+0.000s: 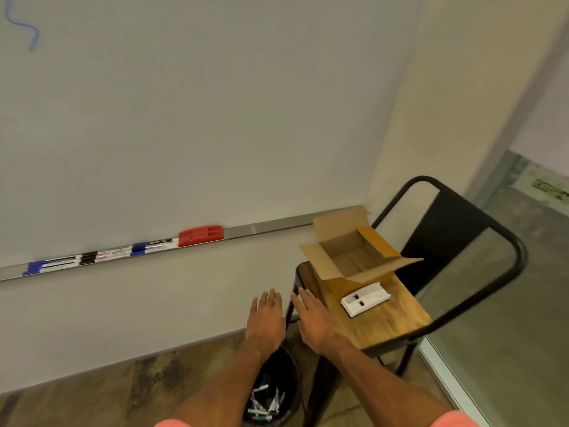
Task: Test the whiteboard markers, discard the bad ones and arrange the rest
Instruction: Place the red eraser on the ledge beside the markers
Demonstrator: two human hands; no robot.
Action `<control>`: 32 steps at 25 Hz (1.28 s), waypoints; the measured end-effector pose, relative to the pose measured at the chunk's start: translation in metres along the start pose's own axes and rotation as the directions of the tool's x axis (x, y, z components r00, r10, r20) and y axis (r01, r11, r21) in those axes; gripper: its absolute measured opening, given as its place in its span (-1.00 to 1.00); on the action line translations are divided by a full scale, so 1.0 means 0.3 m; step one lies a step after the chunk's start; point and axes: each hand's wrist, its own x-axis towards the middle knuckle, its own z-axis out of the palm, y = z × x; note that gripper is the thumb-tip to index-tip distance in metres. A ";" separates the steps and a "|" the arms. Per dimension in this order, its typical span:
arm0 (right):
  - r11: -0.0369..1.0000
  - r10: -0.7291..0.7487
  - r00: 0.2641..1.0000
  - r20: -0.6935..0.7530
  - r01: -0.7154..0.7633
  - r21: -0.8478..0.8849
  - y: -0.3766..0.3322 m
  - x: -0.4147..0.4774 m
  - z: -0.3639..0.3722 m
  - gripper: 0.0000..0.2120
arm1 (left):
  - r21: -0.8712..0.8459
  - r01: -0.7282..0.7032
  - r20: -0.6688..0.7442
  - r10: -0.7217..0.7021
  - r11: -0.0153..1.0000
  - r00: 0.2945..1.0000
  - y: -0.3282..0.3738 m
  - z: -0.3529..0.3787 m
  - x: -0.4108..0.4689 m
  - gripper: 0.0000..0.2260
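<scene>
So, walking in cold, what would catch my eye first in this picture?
Probably the red eraser on the whiteboard's tray, with a row of blue- and black-capped markers to its left. Next, the open cardboard box on the wooden chair seat, a white plastic piece in front of it. Low down, the left hand and right hand stretch out flat and empty, a dark bin of markers beneath the arms.

Red eraser point(200, 235), blue and black markers point(101, 256), brown box point(354, 254), white holder point(365, 298) (black slots).
</scene>
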 end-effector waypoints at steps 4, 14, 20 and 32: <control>0.999 0.050 0.999 0.014 -0.049 -0.020 0.153 -0.101 -0.038 -0.30 | -0.016 -0.076 0.020 0.076 0.997 0.997 0.187 0.035 -0.012 -0.48; 0.994 0.102 0.990 0.099 -0.096 -0.057 0.600 -0.129 -0.054 -0.42 | -0.092 -0.003 0.062 0.009 0.996 0.998 0.596 0.194 0.141 -0.47; 1.000 0.001 0.987 0.159 0.001 -0.012 0.786 -0.063 -0.052 -0.47 | -0.104 0.097 0.104 -0.086 0.990 0.991 0.742 0.306 0.265 -0.41; 0.986 -0.036 0.985 0.166 0.062 -0.152 0.874 0.029 0.028 -0.24 | -0.099 0.144 -0.016 -0.147 0.985 0.989 0.783 0.395 0.362 -0.47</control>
